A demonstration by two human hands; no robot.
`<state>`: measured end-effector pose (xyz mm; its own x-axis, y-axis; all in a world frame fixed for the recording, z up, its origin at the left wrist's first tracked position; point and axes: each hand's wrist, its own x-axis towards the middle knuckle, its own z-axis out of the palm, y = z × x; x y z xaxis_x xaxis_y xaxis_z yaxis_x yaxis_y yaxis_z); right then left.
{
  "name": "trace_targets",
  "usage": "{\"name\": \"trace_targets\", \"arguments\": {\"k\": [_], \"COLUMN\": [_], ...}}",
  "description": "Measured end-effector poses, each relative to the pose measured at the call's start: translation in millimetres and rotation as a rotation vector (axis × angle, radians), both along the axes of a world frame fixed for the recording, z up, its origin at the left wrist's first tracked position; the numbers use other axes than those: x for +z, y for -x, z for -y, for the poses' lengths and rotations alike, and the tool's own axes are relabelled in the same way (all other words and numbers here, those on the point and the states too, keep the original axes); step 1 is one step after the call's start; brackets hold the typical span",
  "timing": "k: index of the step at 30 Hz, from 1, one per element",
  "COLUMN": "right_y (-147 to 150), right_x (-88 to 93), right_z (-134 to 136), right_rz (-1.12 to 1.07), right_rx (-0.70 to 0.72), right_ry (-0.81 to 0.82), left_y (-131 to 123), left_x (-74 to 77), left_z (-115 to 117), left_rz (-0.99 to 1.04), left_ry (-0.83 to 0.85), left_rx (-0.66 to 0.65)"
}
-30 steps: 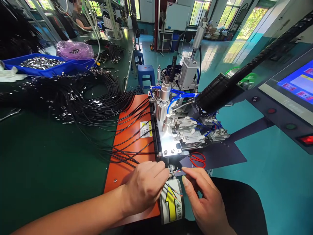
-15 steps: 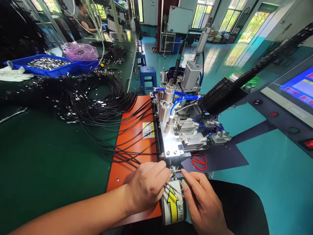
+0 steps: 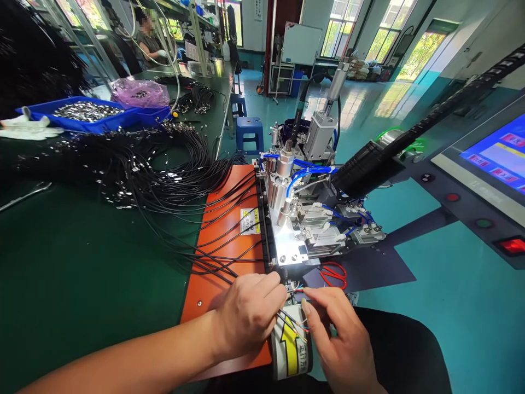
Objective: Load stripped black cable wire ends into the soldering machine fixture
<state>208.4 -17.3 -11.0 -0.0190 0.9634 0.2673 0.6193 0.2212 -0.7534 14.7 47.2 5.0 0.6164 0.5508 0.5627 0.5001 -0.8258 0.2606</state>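
Observation:
My left hand (image 3: 256, 306) is closed around several thin black cables, whose stripped ends (image 3: 297, 327) with coloured wires stick out below its fingers. Beside it, my right hand (image 3: 338, 328) has its thumb and index finger close together at the fine coloured wires (image 3: 300, 288) of another cable end. These wires lie over a small metal fixture at the front of the machine (image 3: 287, 235). Under both hands is a white roller cover with a yellow arrow (image 3: 291, 350). Black cables (image 3: 221, 260) run across the orange plate (image 3: 229, 235) to the machine.
Red-handled scissors (image 3: 333, 274) lie right of the fixture. A large cable bundle (image 3: 164, 180) and a blue tray of metal parts (image 3: 88, 112) are on the green table (image 3: 82, 273). A control panel (image 3: 484, 191) stands right. A person (image 3: 150, 46) sits at the far left.
The view has shifted slightly. My right fingers have moved a little at the wires, and more of the coloured strands show, now fanned out. My left hand keeps its hold.

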Motion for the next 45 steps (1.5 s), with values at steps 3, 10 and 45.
{"name": "trace_targets", "arguments": {"k": [3,10,45], "right_y": [4.3,12.5,4.9], "right_x": [5.0,5.2,-1.9], "right_z": [-6.6,-9.4,-29.7], "right_rz": [-0.150,-0.218,-0.574], "right_rx": [-0.041,-0.065,-0.046], "right_ry": [0.167,0.147,0.553], "left_y": [0.4,1.7,5.7], "left_x": [-0.7,-5.1,-2.0], "left_z": [-0.4,0.0,5.6], "left_rz": [0.004,0.006,-0.043], "left_ry": [-0.013,-0.015,0.224], "left_rx": [-0.007,0.001,0.012]}}
